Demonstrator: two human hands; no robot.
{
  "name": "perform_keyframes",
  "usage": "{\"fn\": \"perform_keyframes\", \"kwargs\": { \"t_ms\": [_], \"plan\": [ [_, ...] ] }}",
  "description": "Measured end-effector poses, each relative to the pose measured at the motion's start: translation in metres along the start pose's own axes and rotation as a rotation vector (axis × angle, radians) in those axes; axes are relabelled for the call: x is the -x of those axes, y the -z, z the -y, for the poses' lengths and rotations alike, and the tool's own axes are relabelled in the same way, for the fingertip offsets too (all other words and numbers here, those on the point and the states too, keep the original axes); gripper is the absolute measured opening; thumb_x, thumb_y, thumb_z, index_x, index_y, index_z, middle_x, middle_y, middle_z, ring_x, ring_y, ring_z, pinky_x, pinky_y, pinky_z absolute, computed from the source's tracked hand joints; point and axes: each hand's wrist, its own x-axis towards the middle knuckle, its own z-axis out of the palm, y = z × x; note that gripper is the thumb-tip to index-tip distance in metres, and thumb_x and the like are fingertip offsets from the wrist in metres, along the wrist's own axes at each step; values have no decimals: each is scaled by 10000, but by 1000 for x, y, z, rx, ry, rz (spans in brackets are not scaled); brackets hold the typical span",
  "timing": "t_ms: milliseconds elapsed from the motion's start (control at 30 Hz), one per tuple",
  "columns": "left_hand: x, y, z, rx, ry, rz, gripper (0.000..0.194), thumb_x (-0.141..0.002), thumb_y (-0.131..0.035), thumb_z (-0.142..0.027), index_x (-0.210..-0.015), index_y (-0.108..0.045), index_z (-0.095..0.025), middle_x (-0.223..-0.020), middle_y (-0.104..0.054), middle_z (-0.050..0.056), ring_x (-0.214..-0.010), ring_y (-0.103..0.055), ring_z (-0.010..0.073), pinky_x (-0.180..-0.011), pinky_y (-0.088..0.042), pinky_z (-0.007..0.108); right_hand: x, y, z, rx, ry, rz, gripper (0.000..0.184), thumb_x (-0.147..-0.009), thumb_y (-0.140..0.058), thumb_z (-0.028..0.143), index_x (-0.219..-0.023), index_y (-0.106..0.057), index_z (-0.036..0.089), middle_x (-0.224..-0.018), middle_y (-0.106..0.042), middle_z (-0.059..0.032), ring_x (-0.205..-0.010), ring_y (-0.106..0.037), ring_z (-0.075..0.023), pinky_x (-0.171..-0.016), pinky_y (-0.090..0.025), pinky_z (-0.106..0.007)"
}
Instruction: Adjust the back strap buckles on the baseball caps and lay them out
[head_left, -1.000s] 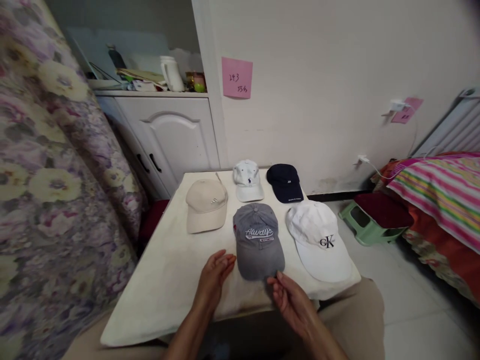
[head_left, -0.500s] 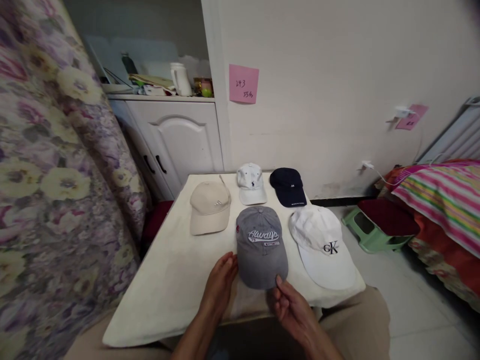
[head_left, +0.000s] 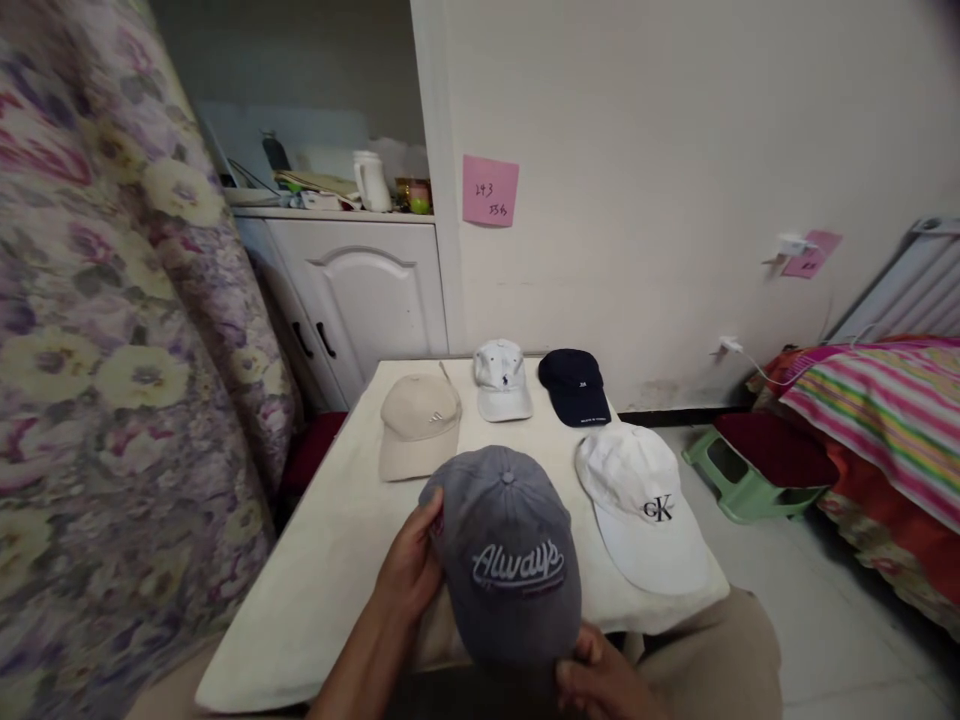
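Both my hands hold a grey baseball cap with "Always" embroidered on its front, raised above the near edge of the table. My left hand grips its left side, the thumb on the outside of the crown. At the lower right, my right hand pinches the brim; part of that hand runs out of view. Around it on the table lie a beige cap, a small white cap with a dark logo, a navy cap and a white cap marked "CK".
A cream cloth covers the table. Floral curtain hangs at the left, beside a white cabinet. On the right are a green stool and a bed with a striped cover.
The grey cap has been lifted off the table and brought nearer to me, its brim tipped down. My left hand has moved from beside it to gripping its side.
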Motion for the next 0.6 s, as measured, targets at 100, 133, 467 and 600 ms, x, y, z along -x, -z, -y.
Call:
{"fn": "perform_keyframes", "kwargs": {
  "t_ms": [100,133,467,600],
  "plan": [
    [22,-8,2,-56,-37,114,219,-644,-839,-218,-824,-745,-134,-780,-782,75,-960,-723,340,-899,-575,411,10,-1,20,-87,57,-68,472,-535,-877,527,-867,-731,226,-791,-715,-43,-742,-651,-217,-707,-539,-313],
    [29,-10,4,-85,-32,152,263,-603,-867,-229,-818,-749,-135,-770,-779,76,-959,-720,352,-891,-574,417,12,-1,27,-117,86,-104,498,-547,-858,564,-897,-736,233,-848,-732,-63,-817,-667,-250,-773,-541,-353],
    [56,-20,-1,-294,-33,371,432,-508,-912,-427,-761,-747,-119,-777,-740,129,-1030,-662,428,-810,-570,430,6,-22,98,-193,215,-124,549,-455,-899,544,-848,-722,203,-817,-728,-103,-881,-687,-306,-807,-542,-412],
    [57,-25,-14,-312,-97,282,546,-366,-931,-540,-682,-711,-153,-682,-699,98,-1044,-629,433,-760,-572,407,4,-31,129,-156,235,-89,458,-580,-837,591,-781,-707,201,-741,-700,-69,-807,-673,-268,-737,-537,-373]
  ]
}}
